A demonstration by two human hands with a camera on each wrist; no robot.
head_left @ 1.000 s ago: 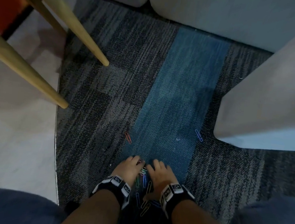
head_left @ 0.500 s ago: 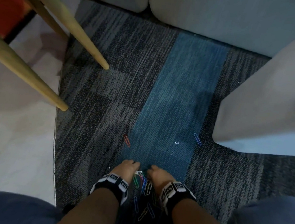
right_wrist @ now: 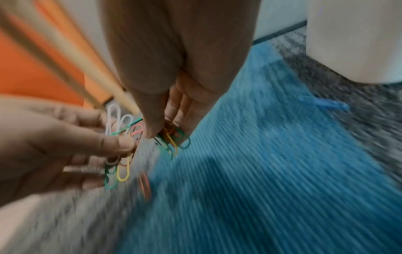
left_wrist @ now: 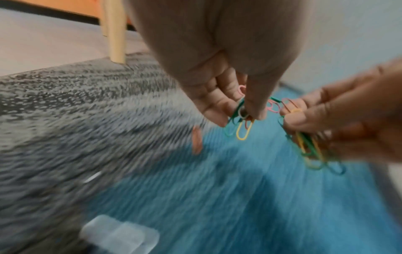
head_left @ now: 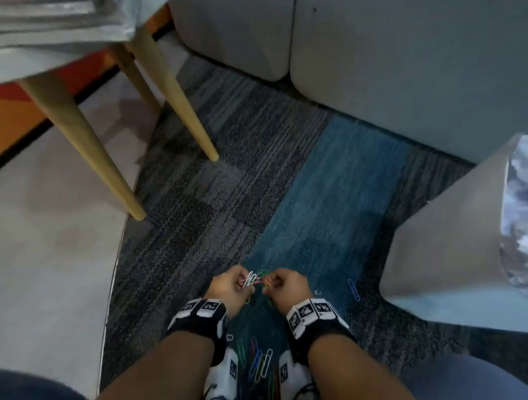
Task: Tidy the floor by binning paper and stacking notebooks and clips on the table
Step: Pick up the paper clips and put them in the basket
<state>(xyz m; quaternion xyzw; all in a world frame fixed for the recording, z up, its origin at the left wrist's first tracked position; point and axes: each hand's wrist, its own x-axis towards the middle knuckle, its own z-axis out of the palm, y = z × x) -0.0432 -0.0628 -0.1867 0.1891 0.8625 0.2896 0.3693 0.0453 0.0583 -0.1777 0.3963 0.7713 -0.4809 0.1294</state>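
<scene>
Both hands, left hand (head_left: 231,288) and right hand (head_left: 287,286), pinched tangled paper clips (head_left: 257,279); loose fingers risked scattering them over the carpet (head_left: 337,190).

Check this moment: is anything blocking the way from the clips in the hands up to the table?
Nothing visible blocks it. Both the left hand and right hand pinch bunches of clips above the carpet, and the table edge hangs up-left over open floor.

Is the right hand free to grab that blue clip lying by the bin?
Probably not yet: the right hand already pinches a bunch of clips. The blue clip lies unobstructed beside it, near the bin.
</scene>
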